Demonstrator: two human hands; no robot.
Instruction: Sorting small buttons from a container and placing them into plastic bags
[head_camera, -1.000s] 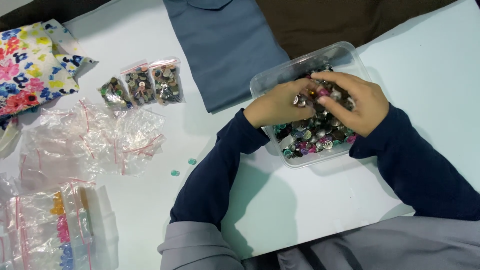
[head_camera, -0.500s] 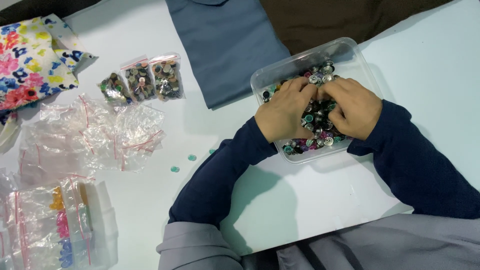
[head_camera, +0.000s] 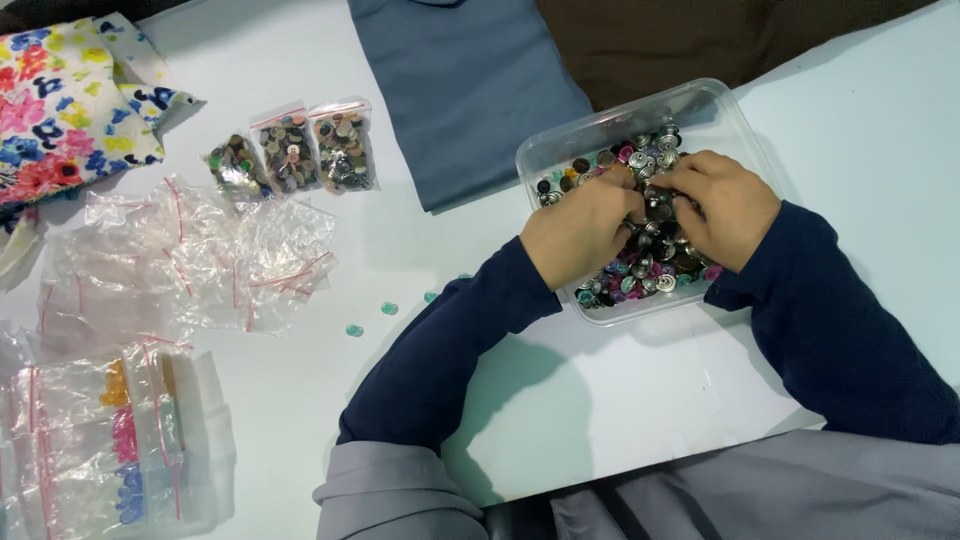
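Note:
A clear plastic container (head_camera: 612, 118) full of mixed buttons (head_camera: 640, 278), metal and coloured, sits on the white table to the right of centre. Both my hands are inside it. My left hand (head_camera: 578, 232) lies knuckles-up over the left half, with its fingers curled down into the buttons. My right hand (head_camera: 727, 207) covers the right half, fingers bent toward the left hand so the fingertips nearly meet mid-container. What the fingers pinch is hidden. Dark blue sleeves cover both forearms.
Three small zip bags packed with buttons (head_camera: 292, 152) lie upper left, beside floral fabric (head_camera: 60, 100). Below them are a heap of clear zip bags (head_camera: 200, 262) and bags with coloured buttons (head_camera: 115, 445). A few teal buttons (head_camera: 389, 308) lie loose. Blue cloth (head_camera: 470, 90) and brown cloth (head_camera: 700, 35) lie at the back.
Both hands have stayed in the container, stirring the buttons. The left hand has slid a little lower over the pile and the fingertips have drawn closer together.

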